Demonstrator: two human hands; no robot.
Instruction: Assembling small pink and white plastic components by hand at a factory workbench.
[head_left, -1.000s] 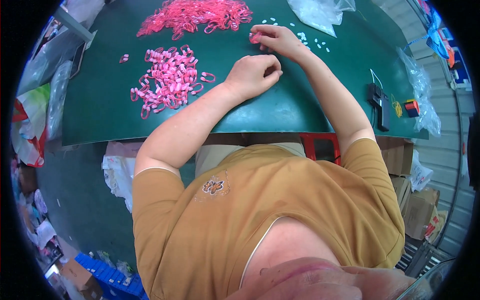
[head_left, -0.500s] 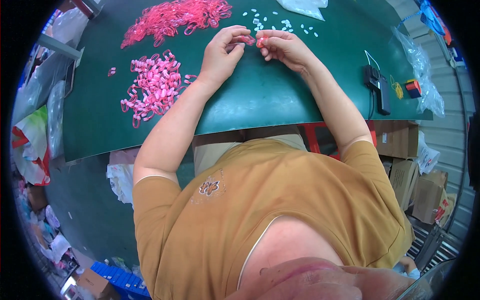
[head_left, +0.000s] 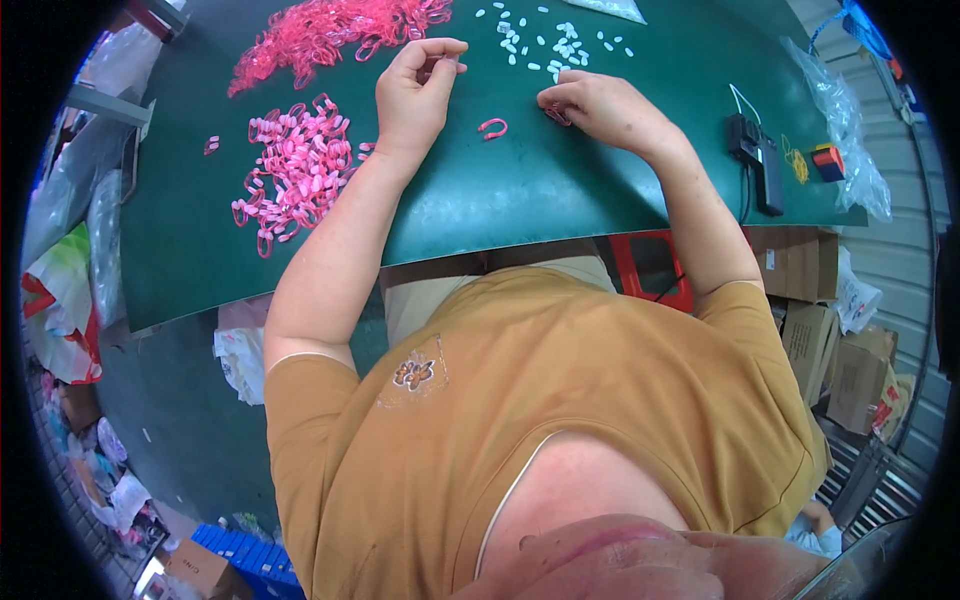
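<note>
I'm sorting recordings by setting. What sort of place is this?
Probably a workshop for small handwork: pink loops lie heaped and white pieces scattered on a green table, with cardboard boxes at the right.

Pink piece (head_left: 557,115) partly behind the right hand (head_left: 612,110), far pink heap (head_left: 335,38) and clear bag (head_left: 614,8) partly beyond the top edge

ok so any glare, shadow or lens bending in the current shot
Head view: soft glare on the green table near its front edge; same head view: dim shadow below the right hand; head view again: corners black, grey wall panels curving.
</note>
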